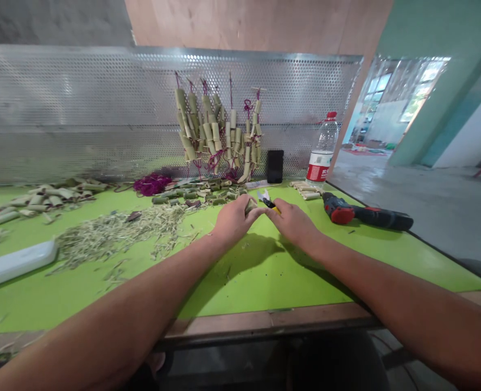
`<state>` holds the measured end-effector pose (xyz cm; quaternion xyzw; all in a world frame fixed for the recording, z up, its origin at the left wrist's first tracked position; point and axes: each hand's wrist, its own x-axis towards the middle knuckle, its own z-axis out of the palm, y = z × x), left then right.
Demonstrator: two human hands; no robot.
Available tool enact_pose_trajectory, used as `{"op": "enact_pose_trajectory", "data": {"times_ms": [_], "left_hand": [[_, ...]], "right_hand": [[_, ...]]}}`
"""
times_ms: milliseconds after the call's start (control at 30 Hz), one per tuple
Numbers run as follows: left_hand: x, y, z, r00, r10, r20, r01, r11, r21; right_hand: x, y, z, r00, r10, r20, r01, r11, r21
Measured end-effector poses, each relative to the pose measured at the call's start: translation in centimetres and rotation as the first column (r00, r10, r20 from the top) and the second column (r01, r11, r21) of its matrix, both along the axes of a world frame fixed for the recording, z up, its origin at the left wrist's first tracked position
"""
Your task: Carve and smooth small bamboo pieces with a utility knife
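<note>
Left hand [234,220] clamped on a short pale-green bamboo tube [250,206], right hand [290,221] closed around small yellow-and-black snips [270,205].
The hands nearly meet, with the tube just left of a red-and-black cordless drill [362,213]. It looks light and stiff but thin-walled enough to split, so its middle seems the safest hold. Farther left of the drill lie loose pale bamboo shavings [122,231] and a scatter of cut green tubes [191,194].
</note>
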<state>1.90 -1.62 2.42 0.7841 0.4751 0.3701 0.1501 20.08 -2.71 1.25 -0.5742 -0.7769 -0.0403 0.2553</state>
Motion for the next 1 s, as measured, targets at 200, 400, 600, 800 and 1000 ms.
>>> {"op": "enact_pose_trajectory", "data": {"times_ms": [200, 400, 600, 800, 1000], "left_hand": [[-0.4, 0.9, -1.0, 0.977, -0.078, 0.198, 0.102, 0.988, -0.114], [-0.4, 1.7, -1.7, 0.929, -0.154, 0.338, 0.225, 0.957, -0.184], [-0.3, 0.8, -0.8, 0.937, -0.189, 0.293, 0.239, 0.960, -0.146], [-0.6, 0.5, -0.4, 0.934, -0.278, 0.224, 0.303, 0.949, -0.086], [-0.5, 0.9, -0.6, 0.965, -0.237, 0.109, 0.237, 0.971, 0.015]], "right_hand": [[0.2, 0.3, -0.1, 0.999, 0.048, -0.023, -0.047, 0.999, 0.016], [-0.3, -0.2, -0.5, 0.986, 0.154, 0.060, -0.152, 0.988, -0.035], [-0.3, -0.3, -0.2, 0.985, 0.140, 0.097, -0.138, 0.990, -0.033], [-0.6, -0.8, 0.2, 0.990, 0.087, 0.108, -0.083, 0.996, -0.036], [-0.7, -1.1, 0.3, 0.992, 0.062, 0.111, -0.061, 0.998, -0.010]]}}
